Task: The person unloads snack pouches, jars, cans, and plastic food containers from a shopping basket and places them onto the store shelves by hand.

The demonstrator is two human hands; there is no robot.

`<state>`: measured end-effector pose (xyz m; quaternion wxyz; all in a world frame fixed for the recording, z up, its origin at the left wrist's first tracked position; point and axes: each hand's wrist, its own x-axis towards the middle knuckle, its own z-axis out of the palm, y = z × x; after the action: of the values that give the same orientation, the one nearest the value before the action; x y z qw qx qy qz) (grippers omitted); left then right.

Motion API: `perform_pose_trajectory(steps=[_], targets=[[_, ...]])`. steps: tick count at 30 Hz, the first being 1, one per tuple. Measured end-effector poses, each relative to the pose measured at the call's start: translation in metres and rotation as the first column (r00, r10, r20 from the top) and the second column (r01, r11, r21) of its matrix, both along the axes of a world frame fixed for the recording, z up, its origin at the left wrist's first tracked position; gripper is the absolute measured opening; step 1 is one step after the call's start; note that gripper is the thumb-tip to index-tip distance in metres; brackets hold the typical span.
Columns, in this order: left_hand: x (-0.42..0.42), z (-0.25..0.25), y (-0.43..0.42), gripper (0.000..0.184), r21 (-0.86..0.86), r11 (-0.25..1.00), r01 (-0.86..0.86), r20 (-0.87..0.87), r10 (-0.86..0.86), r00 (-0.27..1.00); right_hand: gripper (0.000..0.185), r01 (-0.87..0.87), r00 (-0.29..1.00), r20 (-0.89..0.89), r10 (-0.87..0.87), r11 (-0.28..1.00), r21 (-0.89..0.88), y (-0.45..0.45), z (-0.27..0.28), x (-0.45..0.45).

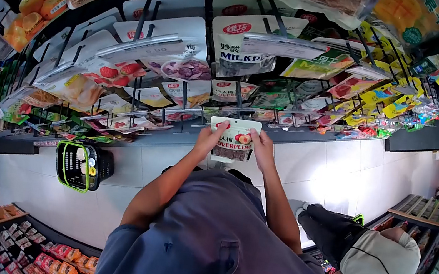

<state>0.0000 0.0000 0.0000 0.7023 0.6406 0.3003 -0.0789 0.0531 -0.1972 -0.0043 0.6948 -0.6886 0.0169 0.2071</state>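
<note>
Both my hands hold one small snack pouch [233,145] upright in front of me, with a white top, red lettering and dark dried fruit showing at the bottom. My left hand [212,136] pinches its upper left edge, and my right hand [261,144] pinches its upper right edge. Just beyond the pouch, a similar plum pouch [231,91] hangs on the rack. Above that hangs a larger white pouch [243,48] marked "MILKP", partly covered by a price-label strip [282,47].
Hooks with many snack bags [179,47] fill the wall ahead. A black basket with a green rim [58,165] stands on the floor at the left, with items inside. A person in a light shirt [381,266] is at the lower right, beside shelves [423,210].
</note>
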Motion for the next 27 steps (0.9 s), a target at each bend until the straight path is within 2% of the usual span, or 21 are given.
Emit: perform_pose_trajectory(steps=[2, 3, 5, 6, 7, 10, 13, 15, 20, 22, 24, 27], targets=[[0.007, -0.005, 0.006, 0.062, 0.096, 0.995, 0.007, 0.041, -0.01, 0.999, 0.032, -0.052, 0.999, 0.011, 0.053, 0.995, -0.083, 0.005, 0.001, 0.011], [0.019, -0.01, -0.013, 0.062, 0.043, 0.999, -0.008, 0.057, 0.006, 0.998, 0.032, -0.064, 0.997, 0.024, 0.068, 0.989, -0.136, -0.016, 0.002, 0.027], [0.024, -0.003, 0.002, 0.063, 0.185, 0.981, 0.064, 0.066, -0.077, 0.995, 0.035, -0.112, 0.993, 0.013, 0.12, 0.956, -0.273, -0.008, -0.011, 0.039], [0.025, 0.0, 0.005, 0.063, 0.228, 0.973, 0.038, 0.122, -0.067, 0.99, 0.036, -0.065, 0.997, 0.036, 0.072, 0.983, -0.171, 0.0, -0.015, 0.041], [0.028, -0.001, 0.006, 0.063, 0.224, 0.974, 0.026, 0.124, -0.055, 0.991, 0.036, -0.076, 0.996, 0.037, 0.084, 0.982, -0.175, 0.001, -0.019, 0.046], [0.035, -0.003, 0.01, 0.061, 0.247, 0.967, 0.063, 0.097, -0.09, 0.991, 0.037, -0.103, 0.984, 0.101, 0.148, 0.928, -0.358, 0.0, -0.021, 0.063], [0.04, -0.019, 0.012, 0.059, 0.263, 0.963, 0.056, 0.104, -0.086, 0.991, 0.032, -0.072, 0.979, 0.163, 0.121, 0.958, -0.278, 0.006, -0.001, 0.062], [0.043, -0.025, 0.013, 0.059, 0.313, 0.948, 0.058, 0.149, -0.11, 0.983, 0.033, -0.075, 0.979, 0.158, 0.127, 0.952, -0.298, 0.004, 0.0, 0.064], [0.045, -0.023, 0.014, 0.064, 0.27, 0.962, 0.037, 0.156, -0.081, 0.984, 0.034, -0.05, 0.973, 0.199, 0.114, 0.953, -0.3, 0.004, -0.008, 0.071], [0.048, -0.033, 0.014, 0.067, 0.261, 0.965, 0.03, 0.146, -0.07, 0.987, 0.035, 0.0, 0.946, 0.31, 0.092, 0.958, -0.285, 0.008, -0.006, 0.073], [0.051, -0.037, 0.014, 0.072, 0.364, 0.932, 0.006, 0.109, -0.048, 0.993, 0.036, -0.005, 0.955, 0.281, 0.098, 0.95, -0.312, 0.009, -0.002, 0.075], [0.05, -0.028, 0.015, 0.077, 0.354, 0.935, 0.014, 0.136, -0.066, 0.989, 0.038, -0.03, 0.965, 0.235, 0.118, 0.936, -0.35, 0.011, 0.006, 0.077]])
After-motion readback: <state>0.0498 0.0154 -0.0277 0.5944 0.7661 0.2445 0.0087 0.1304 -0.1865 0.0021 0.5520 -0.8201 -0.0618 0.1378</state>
